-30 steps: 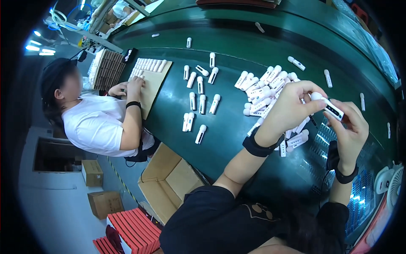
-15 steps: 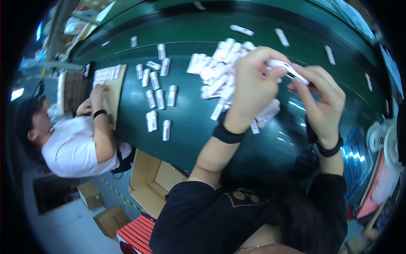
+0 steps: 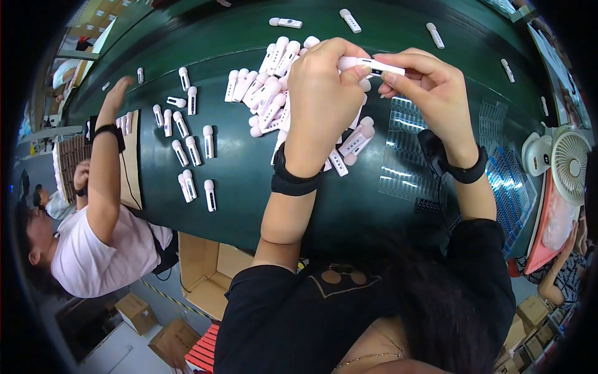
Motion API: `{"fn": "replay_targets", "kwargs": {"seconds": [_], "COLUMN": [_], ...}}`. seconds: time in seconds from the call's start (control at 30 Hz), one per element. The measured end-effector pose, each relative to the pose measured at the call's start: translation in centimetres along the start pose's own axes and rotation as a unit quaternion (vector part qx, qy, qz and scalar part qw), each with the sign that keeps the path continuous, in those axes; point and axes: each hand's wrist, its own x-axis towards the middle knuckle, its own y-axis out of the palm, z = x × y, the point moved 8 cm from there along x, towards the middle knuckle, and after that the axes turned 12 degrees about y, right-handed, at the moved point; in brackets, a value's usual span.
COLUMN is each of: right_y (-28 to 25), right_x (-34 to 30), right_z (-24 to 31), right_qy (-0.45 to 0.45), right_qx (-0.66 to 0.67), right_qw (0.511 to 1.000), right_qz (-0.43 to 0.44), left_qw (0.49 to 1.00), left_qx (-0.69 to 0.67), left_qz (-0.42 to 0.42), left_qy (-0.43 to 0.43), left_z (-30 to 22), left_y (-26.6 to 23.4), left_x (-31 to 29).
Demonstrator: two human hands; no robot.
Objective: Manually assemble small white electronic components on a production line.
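Observation:
Both my hands hold one small white and pink stick-shaped device (image 3: 372, 65) above the dark green belt (image 3: 249, 181). My left hand (image 3: 327, 87) grips its rounded pink end. My right hand (image 3: 430, 93) pinches the other end between thumb and fingers. Under my hands lies a heap of the same devices (image 3: 274, 93). More of them lie in loose rows (image 3: 187, 149) to the left.
A co-worker in a white shirt (image 3: 106, 249) sits at the left, one arm (image 3: 106, 162) reaching over the belt. Clear plastic trays (image 3: 405, 149) lie under my right wrist. A small white fan (image 3: 570, 162) stands at the right. Open cardboard boxes (image 3: 205, 274) sit on the floor.
The view has swung left and down, so the belt and heap sit more central. My hands keep hold of the device. The co-worker's arm has stretched out across the belt.

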Motion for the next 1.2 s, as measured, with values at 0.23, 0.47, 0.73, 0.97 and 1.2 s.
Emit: {"fn": "replay_targets", "kwargs": {"seconds": [0.23,0.47,0.73,0.97,1.2], "right_y": [-1.6,-4.1,2.1,1.3,1.6], "right_x": [4.2,13.4,18.6,13.1,3.7], "right_z": [-2.0,-8.3,-10.2,-5.4,3.6], "right_qy": [0.059,-0.058,-0.117,0.016,-0.179], "right_qx": [-0.052,-0.529,-0.458,-0.387,-0.05], "right_qw": [0.997,0.837,0.871,0.922,0.982], "right_qz": [0.019,-0.13,-0.131,-0.013,-0.028], "left_qw": [0.993,0.859,0.973,0.96,0.942], "left_qx": [0.069,-0.353,-0.205,-0.243,-0.318], "left_qz": [-0.092,-0.195,-0.095,-0.127,-0.102], "left_qy": [0.038,0.315,-0.038,-0.048,-0.042], "left_z": [1.4,1.2,0.5,-0.1,-1.9], "left_y": [-1.0,-5.4,-4.8,-6.4,-5.2], "left_x": [0.1,0.7,1.0,0.2,0.3]}}
